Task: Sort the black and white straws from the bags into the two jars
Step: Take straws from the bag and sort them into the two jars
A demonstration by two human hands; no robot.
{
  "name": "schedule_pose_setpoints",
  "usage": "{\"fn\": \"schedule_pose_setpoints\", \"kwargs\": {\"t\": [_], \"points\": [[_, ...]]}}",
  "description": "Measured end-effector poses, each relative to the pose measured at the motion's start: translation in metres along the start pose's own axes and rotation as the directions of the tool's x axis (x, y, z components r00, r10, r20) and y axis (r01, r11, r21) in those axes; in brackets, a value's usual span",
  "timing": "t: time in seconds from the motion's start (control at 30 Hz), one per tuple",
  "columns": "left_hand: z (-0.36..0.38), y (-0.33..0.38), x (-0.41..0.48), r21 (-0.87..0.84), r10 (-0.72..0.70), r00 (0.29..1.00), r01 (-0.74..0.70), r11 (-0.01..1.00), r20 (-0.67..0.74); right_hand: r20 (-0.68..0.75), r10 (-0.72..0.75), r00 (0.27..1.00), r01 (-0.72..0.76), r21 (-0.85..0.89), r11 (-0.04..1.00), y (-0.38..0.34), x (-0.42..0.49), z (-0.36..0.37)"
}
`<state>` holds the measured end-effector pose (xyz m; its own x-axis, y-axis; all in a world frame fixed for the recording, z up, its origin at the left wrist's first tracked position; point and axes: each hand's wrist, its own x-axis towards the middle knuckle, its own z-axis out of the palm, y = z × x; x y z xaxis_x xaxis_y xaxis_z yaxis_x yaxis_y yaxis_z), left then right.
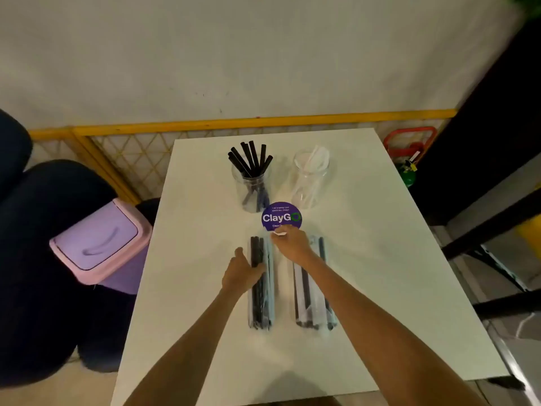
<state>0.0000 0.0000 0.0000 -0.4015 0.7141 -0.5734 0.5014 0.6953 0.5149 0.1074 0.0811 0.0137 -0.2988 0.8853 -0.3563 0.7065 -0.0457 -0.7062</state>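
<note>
White table (380,259), seen from above. Two clear jars stand at the far end, side by side and apart: the left jar (254,189) is packed with black straws (251,159) standing upright and fanned out above the rim; the right jar (311,183) holds a few white straws (316,155), hard to count against the pale background. A round purple "ClayGo" sticker (281,215) lies on the tabletop just in front of the jars, between them. Nearer the person, two clear bags lie lengthwise, parallel and close together: the left bag (261,288) shows mostly black straws with pale ones along its right side; the right bag (313,300) shows mixed black and white. Left hand (242,272) rests on the left bag's left edge, fingers curled over it, pinning it to the table. Right hand (292,243) is at the far end of the left bag, fingertips pinched closed on the tip of a white straw (278,234), right at the sticker's near edge. Lilac bin with pink rim (99,247) stands on the floor left of the table.
</note>
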Motion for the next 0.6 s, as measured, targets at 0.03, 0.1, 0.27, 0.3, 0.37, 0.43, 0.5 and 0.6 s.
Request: {"fn": "schedule_pose_setpoints", "kwargs": {"t": [0.03, 0.1, 0.27, 0.3, 0.37, 0.43, 0.5, 0.6], "points": [[0.007, -0.001, 0.002, -0.023, -0.046, 0.999, 0.046, 0.999, -0.007, 0.007, 0.011, 1.0, -0.011, 0.034, 0.999, 0.002, 0.005, 0.002], [0.023, -0.002, 0.003, -0.063, -0.132, 0.991, 0.131, 0.989, -0.017, 0.021, 0.024, 0.999, -0.026, 0.075, 0.997, 0.003, 0.012, 0.004], [0.062, 0.003, 0.007, -0.037, -0.256, 0.961, 0.253, 0.967, -0.102, 0.021, 0.03, 0.999, -0.032, 0.129, 0.991, 0.01, 0.024, 0.009], [0.067, 0.005, 0.006, -0.021, -0.261, 0.957, 0.26, 0.965, -0.13, 0.021, 0.027, 0.999, -0.03, 0.146, 0.989, 0.012, 0.024, 0.009], [0.074, 0.008, 0.006, -0.003, -0.282, 0.943, 0.286, 0.958, -0.176, 0.019, 0.03, 0.999, -0.033, 0.165, 0.986, 0.016, 0.025, 0.01], [0.078, 0.009, 0.008, 0.001, -0.294, 0.93, 0.301, 0.954, -0.219, 0.018, 0.024, 1.0, -0.027, 0.176, 0.984, 0.02, 0.026, 0.009], [0.08, 0.008, 0.012, -0.009, -0.286, 0.923, 0.293, 0.956, -0.256, 0.022, 0.023, 0.999, -0.027, 0.18, 0.983, 0.021, 0.026, 0.005], [0.078, 0.005, 0.015, -0.043, -0.271, 0.918, 0.27, 0.962, -0.289, 0.027, 0.021, 0.999, -0.025, 0.181, 0.983, 0.021, 0.029, 0.002]]}}
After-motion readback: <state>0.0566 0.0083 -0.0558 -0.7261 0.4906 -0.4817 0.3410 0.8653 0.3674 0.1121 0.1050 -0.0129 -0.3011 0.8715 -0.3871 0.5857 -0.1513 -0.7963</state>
